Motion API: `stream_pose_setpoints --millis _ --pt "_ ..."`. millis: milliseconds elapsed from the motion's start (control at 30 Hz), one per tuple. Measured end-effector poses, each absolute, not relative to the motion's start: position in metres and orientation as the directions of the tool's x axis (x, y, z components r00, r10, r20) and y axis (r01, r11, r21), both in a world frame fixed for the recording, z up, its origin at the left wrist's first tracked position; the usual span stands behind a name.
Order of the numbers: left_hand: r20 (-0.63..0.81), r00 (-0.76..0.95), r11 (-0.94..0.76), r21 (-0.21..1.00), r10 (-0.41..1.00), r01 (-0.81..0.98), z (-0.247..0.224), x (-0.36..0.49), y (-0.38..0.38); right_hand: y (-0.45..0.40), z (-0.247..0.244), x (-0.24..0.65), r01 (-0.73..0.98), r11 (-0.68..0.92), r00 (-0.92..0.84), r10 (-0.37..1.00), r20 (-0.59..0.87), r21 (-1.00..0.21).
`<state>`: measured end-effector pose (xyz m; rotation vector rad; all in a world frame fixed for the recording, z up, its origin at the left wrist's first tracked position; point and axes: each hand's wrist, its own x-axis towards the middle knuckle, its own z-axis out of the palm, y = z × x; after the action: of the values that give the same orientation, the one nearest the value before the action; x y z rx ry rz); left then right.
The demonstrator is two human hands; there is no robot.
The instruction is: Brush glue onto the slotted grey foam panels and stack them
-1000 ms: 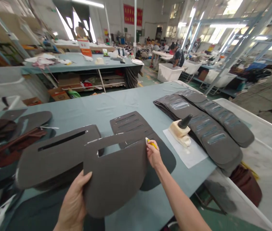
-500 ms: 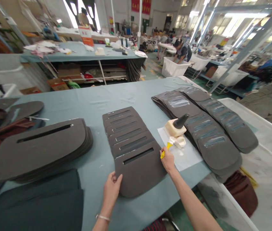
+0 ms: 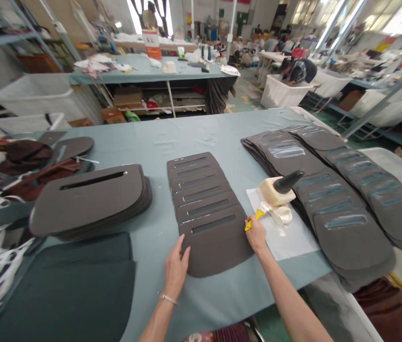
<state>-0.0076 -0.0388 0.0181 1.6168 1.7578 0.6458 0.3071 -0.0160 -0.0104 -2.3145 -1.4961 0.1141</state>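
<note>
— What's changed just now?

— The front panel. A second ago the left hand had it tilted up in the air; now it lies flat at twelve o'clock from the worker, the nearest one in the row.

— Is that hand gripping it?

— Doesn't look so. Thumb and fingers are spread, fingertips against the panel's left edge, towards eleven. The hands are well apart, one on each side.

— And the other?

— The right hand, at one o'clock, is closed round a yellow brush. I can't tell whether its knuckles touch the panel. The brush tip points at the cream tub on the white paper, just beside the pale lump there.

— So what does it mean?

— I'd say the row has gained a panel. They overlap like shingles, six slots showing, running away towards twelve, and it seems the left hand is only steadying the end.

— And further off?

— A thick pile of panels at ten, and others at two, the streaked panels, shiny round their slots. Beyond the table, someone bends over a white bin at one.
</note>
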Motion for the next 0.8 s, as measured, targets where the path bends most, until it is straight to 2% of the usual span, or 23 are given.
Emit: stream_pose_setpoints --millis 133,433,800 --pt "-0.115 -0.017 0.095 0.71 0.993 0.698 0.021 -0.01 -0.035 -0.015 -0.014 0.309 0.871 -0.375 0.433 0.891 0.135 -0.317" --pt "-0.152 -0.032 0.127 0.669 0.988 0.732 0.013 -0.011 -0.034 -0.012 -0.013 0.309 0.858 -0.411 0.462 0.879 0.115 -0.309" --pt "-0.155 -0.027 0.118 0.615 0.988 0.779 0.008 -0.014 -0.032 -0.014 -0.011 0.31 0.833 -0.409 0.475 0.874 0.102 -0.373"
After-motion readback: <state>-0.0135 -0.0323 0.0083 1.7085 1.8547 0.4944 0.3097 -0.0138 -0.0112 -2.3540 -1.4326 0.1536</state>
